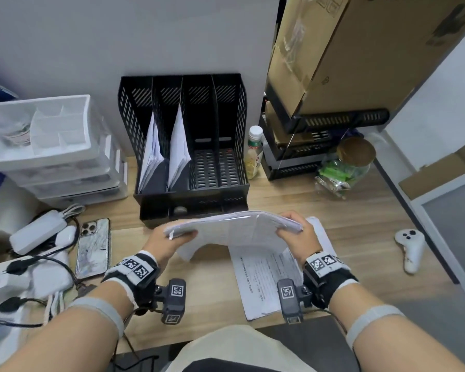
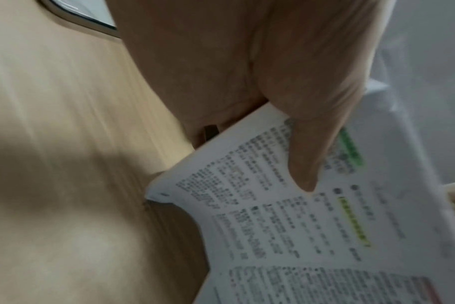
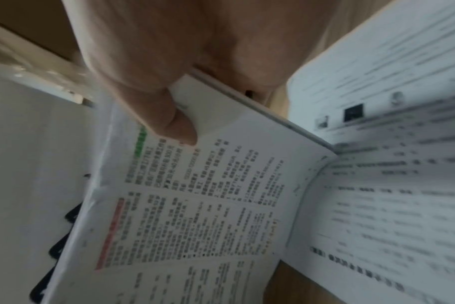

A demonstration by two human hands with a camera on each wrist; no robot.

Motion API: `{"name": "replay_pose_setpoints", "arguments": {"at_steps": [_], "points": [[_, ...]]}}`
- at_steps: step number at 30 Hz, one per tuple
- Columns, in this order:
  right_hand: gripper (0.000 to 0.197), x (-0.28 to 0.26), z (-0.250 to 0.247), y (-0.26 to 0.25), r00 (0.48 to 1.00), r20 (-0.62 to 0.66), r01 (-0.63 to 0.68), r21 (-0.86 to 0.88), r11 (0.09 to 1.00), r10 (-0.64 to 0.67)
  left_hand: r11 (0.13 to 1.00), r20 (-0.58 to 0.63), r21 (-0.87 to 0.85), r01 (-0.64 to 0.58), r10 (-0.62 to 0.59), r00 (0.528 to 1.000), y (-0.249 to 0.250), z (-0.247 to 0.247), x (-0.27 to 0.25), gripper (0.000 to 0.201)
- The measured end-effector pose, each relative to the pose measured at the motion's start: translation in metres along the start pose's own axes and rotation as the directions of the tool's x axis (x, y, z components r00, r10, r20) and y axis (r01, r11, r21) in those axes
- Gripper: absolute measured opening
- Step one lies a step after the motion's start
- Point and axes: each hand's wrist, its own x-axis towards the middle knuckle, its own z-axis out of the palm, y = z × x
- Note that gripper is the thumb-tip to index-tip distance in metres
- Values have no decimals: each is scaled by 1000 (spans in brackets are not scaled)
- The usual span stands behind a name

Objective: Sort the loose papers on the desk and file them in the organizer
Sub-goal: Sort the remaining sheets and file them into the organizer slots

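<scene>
A thick stack of printed papers (image 1: 234, 226) hangs flat above the desk, just in front of the black organizer (image 1: 188, 140). My left hand (image 1: 169, 237) grips its left edge, thumb on the printed face (image 2: 301, 144). My right hand (image 1: 295, 232) grips its right edge, thumb likewise on the page (image 3: 174, 123). Two of the organizer's left slots hold white papers (image 1: 152, 154), and its two right slots hold none. More loose printed sheets (image 1: 263, 280) lie on the desk under my right hand.
A phone (image 1: 93, 248), chargers and cables (image 1: 38, 232) lie at the left beside white plastic drawers (image 1: 46, 146). A bottle (image 1: 254, 151), a glass jar (image 1: 344, 167) and stacked black trays under a cardboard box (image 1: 346, 49) stand right of the organizer. A white controller (image 1: 411, 248) lies far right.
</scene>
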Motion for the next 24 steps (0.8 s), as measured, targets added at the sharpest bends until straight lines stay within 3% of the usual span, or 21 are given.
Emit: {"name": "replay_pose_setpoints", "arguments": {"at_steps": [5, 8, 10, 11, 13, 15, 17, 19, 21, 23, 24], "points": [[26, 1, 1, 16, 991, 80, -101, -62, 993, 106, 998, 8, 58, 38, -38, 999, -8, 10, -4, 34], [23, 6, -1, 14, 980, 71, -176, -119, 977, 185, 969, -31, 248, 19, -12, 999, -1, 14, 4, 26], [8, 13, -7, 9, 979, 75, -168, -216, 962, 188, 872, -31, 486, 61, -52, 998, 5, 15, 9, 28], [7, 17, -12, 7, 977, 86, -167, -266, 949, 196, 778, -15, 623, 80, -90, 996, 9, 15, 11, 33], [22, 26, -17, 10, 967, 87, -197, -337, 920, 239, 631, -1, 769, 108, -167, 986, 19, 15, 12, 37], [28, 38, -19, 10, 966, 50, -213, -396, 893, 253, 683, 23, 724, 92, -157, 987, 32, 18, 11, 26], [35, 48, -21, 1, 976, -67, -217, -427, 878, 208, 755, 40, 655, 11, -50, 998, 45, 21, 11, 14], [55, 54, -20, -19, 973, -149, -224, -388, 894, 179, 770, 38, 633, -73, 64, 997, 57, 23, 12, 28], [72, 50, -17, -49, 963, 22, -259, -183, 948, 267, 767, -6, 626, -137, 181, 984, 68, 27, 11, 34], [72, 40, -9, -82, 883, 334, -367, 54, 929, 329, 704, 5, 658, -266, 350, 937, 79, 32, 7, 34], [71, 35, -5, -99, 840, 458, -391, 143, 909, 289, 659, 58, 665, -351, 423, 904, 85, 37, 3, 40]]}}
